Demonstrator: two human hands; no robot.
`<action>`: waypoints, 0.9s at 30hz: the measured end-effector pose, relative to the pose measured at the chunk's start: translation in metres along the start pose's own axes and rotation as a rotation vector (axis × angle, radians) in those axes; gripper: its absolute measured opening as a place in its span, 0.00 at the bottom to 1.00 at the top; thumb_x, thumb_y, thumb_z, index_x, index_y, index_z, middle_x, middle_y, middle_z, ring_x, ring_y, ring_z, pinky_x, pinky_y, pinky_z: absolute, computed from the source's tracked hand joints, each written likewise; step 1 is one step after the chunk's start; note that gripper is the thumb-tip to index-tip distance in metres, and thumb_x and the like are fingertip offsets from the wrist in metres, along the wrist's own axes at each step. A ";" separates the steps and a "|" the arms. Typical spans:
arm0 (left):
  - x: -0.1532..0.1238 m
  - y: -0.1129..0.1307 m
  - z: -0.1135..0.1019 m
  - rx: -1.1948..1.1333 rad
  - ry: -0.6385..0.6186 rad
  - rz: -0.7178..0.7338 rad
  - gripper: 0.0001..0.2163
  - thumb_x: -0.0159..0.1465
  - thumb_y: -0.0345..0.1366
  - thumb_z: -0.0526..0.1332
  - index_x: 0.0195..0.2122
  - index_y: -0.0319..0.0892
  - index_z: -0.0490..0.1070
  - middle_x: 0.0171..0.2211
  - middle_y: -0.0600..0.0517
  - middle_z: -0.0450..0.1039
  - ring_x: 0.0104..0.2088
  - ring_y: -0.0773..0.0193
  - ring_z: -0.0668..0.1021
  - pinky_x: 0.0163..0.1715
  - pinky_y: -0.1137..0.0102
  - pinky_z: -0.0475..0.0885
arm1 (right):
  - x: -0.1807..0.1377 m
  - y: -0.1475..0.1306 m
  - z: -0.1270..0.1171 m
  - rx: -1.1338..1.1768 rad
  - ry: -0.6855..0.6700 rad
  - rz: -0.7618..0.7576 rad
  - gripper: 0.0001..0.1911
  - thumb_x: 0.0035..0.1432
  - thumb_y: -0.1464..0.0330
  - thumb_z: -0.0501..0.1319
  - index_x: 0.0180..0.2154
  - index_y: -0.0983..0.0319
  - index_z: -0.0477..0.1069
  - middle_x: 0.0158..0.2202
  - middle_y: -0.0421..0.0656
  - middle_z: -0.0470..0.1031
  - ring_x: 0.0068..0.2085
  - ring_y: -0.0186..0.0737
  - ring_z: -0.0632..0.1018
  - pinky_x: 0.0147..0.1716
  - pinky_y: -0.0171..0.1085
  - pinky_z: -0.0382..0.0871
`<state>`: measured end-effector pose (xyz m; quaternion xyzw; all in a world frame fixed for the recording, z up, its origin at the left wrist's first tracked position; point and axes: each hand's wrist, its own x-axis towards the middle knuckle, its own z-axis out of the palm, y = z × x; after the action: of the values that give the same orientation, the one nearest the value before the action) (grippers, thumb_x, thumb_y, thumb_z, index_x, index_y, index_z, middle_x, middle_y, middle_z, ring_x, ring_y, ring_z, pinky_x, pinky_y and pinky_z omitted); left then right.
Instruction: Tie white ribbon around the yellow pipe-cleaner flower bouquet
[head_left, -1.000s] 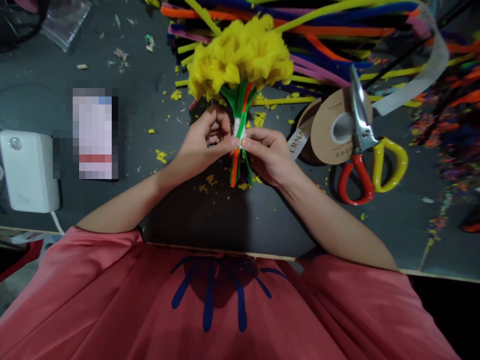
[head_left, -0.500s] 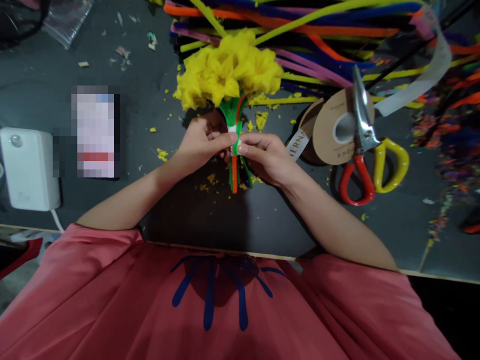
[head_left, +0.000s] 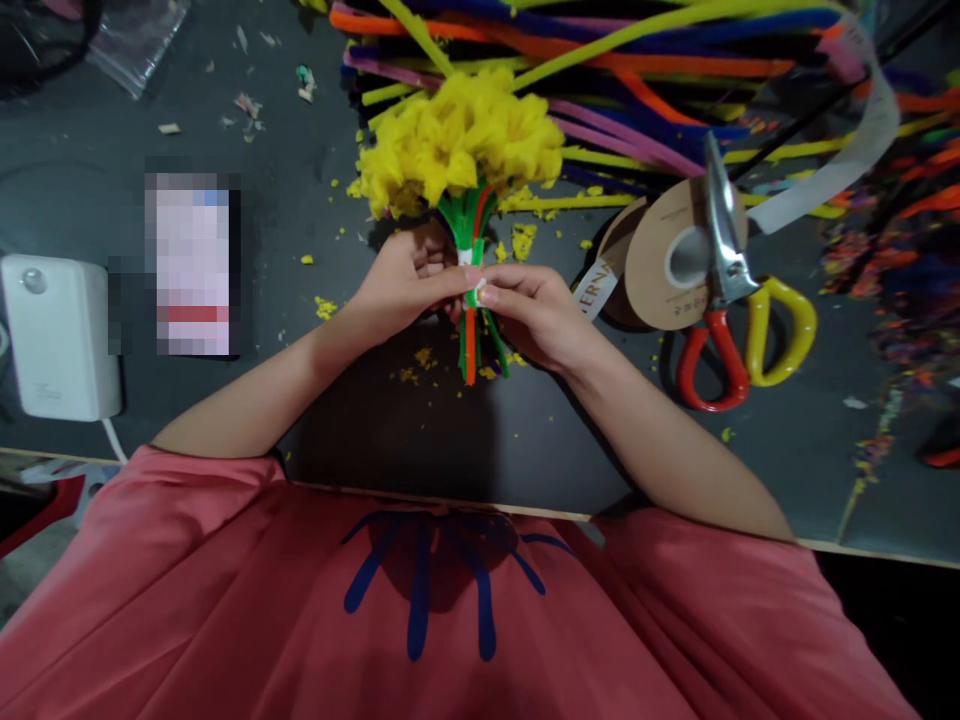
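A bouquet of fuzzy yellow flowers (head_left: pixel 465 140) lies over the table, its blossoms pointing away from me. Its stems are green with an orange one among them, and a white band (head_left: pixel 466 257) and a green strip circle them at mid-length. From the left, my left hand (head_left: pixel 411 272) is closed around the stems, thumb laid across the band. My right hand (head_left: pixel 529 305) pinches the stems at the band from the other side, its thumb and forefinger meeting the left thumb. The fingers behind the stems are partly hidden.
Scissors (head_left: pixel 724 260) with red and yellow handles rest on a ribbon spool (head_left: pixel 660 255) at the right. Coloured pipe cleaners (head_left: pixel 637 65) spread along the back. A blurred-out phone-like object (head_left: pixel 191 265) and a white power bank (head_left: pixel 56 335) lie left. Yellow fluff (head_left: pixel 325 307) dots the table.
The blossoms have tilted very slightly and shifted a little. Both hands keep their hold on the stems, with only small finger movement at the band.
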<state>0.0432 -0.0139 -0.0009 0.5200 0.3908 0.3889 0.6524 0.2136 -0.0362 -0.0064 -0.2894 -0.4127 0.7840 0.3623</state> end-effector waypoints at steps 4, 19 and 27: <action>0.001 -0.002 -0.002 -0.038 -0.036 -0.031 0.20 0.49 0.53 0.72 0.26 0.41 0.69 0.19 0.53 0.66 0.23 0.65 0.73 0.26 0.67 0.72 | 0.001 -0.002 0.002 0.075 0.034 0.021 0.07 0.56 0.64 0.64 0.33 0.59 0.80 0.31 0.39 0.80 0.42 0.36 0.80 0.52 0.40 0.72; -0.003 0.015 0.004 0.120 -0.015 -0.059 0.26 0.49 0.59 0.69 0.25 0.39 0.66 0.17 0.57 0.66 0.16 0.74 0.69 0.16 0.75 0.64 | 0.000 -0.003 0.003 0.026 0.024 0.033 0.11 0.57 0.60 0.65 0.32 0.61 0.78 0.27 0.37 0.77 0.37 0.33 0.79 0.47 0.36 0.74; -0.002 0.015 0.007 0.101 -0.001 -0.042 0.27 0.47 0.61 0.68 0.24 0.41 0.64 0.16 0.56 0.65 0.14 0.75 0.66 0.15 0.74 0.63 | -0.001 -0.003 0.003 -0.178 0.035 -0.010 0.12 0.58 0.59 0.64 0.32 0.61 0.77 0.30 0.38 0.78 0.37 0.31 0.78 0.44 0.33 0.72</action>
<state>0.0470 -0.0158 0.0153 0.5442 0.4202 0.3548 0.6335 0.2122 -0.0372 -0.0025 -0.3320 -0.4756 0.7374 0.3462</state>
